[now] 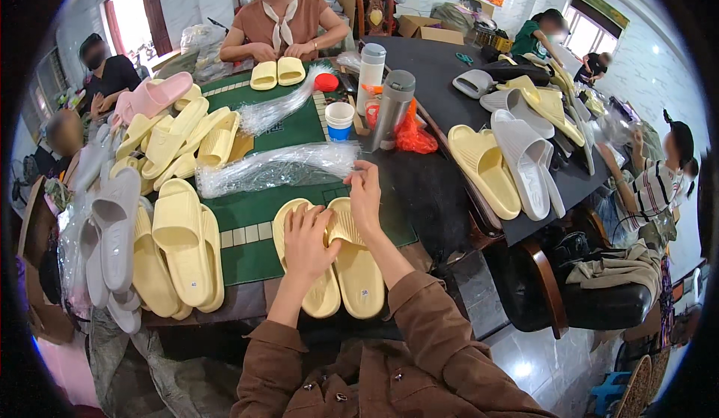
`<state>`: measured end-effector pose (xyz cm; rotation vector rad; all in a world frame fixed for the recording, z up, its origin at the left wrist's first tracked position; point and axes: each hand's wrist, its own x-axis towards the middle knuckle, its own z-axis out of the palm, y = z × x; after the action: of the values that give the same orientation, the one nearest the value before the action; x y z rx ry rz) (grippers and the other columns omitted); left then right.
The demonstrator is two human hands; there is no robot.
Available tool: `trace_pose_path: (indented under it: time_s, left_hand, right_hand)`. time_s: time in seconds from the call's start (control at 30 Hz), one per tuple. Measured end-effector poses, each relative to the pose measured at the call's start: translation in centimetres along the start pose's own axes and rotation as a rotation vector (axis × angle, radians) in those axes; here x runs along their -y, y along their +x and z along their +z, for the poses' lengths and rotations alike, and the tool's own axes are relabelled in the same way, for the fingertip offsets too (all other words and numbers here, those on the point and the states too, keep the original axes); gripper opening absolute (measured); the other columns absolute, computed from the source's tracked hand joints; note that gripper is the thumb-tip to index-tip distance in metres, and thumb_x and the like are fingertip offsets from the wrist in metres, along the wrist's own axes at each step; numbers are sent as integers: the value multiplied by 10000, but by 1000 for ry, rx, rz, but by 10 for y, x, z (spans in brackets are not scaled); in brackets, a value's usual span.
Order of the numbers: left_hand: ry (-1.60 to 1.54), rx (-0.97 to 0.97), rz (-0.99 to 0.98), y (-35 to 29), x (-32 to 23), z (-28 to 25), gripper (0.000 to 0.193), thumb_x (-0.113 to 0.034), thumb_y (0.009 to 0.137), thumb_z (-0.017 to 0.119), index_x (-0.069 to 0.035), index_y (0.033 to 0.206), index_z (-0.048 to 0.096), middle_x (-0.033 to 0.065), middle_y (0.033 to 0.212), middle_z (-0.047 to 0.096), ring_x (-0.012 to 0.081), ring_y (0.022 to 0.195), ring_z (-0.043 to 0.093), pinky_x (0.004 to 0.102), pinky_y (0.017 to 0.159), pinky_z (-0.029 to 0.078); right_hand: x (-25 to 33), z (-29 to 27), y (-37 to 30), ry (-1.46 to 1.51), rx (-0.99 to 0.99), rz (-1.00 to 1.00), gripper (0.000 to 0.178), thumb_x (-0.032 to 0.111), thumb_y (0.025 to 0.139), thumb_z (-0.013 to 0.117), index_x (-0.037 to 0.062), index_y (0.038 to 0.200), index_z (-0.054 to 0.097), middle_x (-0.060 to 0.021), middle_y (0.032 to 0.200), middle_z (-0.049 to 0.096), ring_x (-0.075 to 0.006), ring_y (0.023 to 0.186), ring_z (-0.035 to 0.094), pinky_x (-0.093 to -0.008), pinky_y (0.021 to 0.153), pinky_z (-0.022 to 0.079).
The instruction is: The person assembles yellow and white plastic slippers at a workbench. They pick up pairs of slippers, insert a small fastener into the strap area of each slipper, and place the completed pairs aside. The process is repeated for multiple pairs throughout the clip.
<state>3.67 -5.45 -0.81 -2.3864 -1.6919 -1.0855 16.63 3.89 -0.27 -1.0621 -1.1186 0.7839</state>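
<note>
Two yellow slippers [361, 272] lie side by side at the near edge of the surface [243, 264] in the head view, straps away from the wearer and heels toward them. The left hand [305, 237] rests across the left one's strap, its fingers spread and loose, thumb by the right one. The right hand [365, 197] is over the right one's toe end, its fingers bent at the end of a clear plastic bundle [277, 169]; whether they grip it I cannot tell.

That bundle lies crosswise just beyond the pair. Past its right end stand cups [339, 127], a steel bottle [392, 111] and a white bottle [371, 73], with an orange bag [416, 133] beside them, crowding the space ahead of the right hand. A second bundle [278, 109] lies farther off, near a red object [325, 82]. To the left, a yellow pile [187, 231], grey slippers [117, 219] and pink slippers [153, 94] fill the side. Across sits a person [281, 25] behind another yellow pair [290, 72].
</note>
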Motion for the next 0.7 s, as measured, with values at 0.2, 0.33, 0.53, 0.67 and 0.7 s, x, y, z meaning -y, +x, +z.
trace_pose_path:
  time_s: [0.2,0.33,0.53,0.67,0.7]
  left_hand:
    - [21,-53,4,-1,0,3,488,-209,670,704,-102,1140,627,99,1205,582,353,1245,447,523,1103,283]
    - [17,-53,9,0,-1,3,484,-239,680,719,-104,1137,633,82,1187,589,347,1238,452,524,1100,283]
    - [-14,-42,53,1,0,0,583,-429,687,781,-125,1163,633,68,1184,600,353,1231,459,515,1080,297]
    - [16,-51,72,0,0,3,562,-459,730,757,-137,1173,633,67,1190,604,357,1229,460,510,1072,302]
    - [18,-56,75,0,0,4,546,-452,740,750,-134,1170,634,66,1187,604,356,1228,461,510,1071,302]
  right_hand:
    - [-2,0,1,-11,183,32,134,83,979,481,13,1025,586,-53,819,656,-106,698,547,-266,653,438]
    - [-5,-2,4,76,215,82,152,131,989,488,28,1045,586,-49,877,644,-58,670,495,-213,591,403]
    - [-12,-5,12,181,229,271,134,136,983,501,39,1031,581,-41,883,642,-48,654,472,-210,606,413]
    - [-11,-9,14,179,319,295,140,131,976,493,34,1007,590,-40,877,658,-64,660,515,-235,612,428]
    - [-9,-12,13,174,347,290,139,131,977,493,34,1006,588,-42,879,659,-63,666,521,-234,620,433]
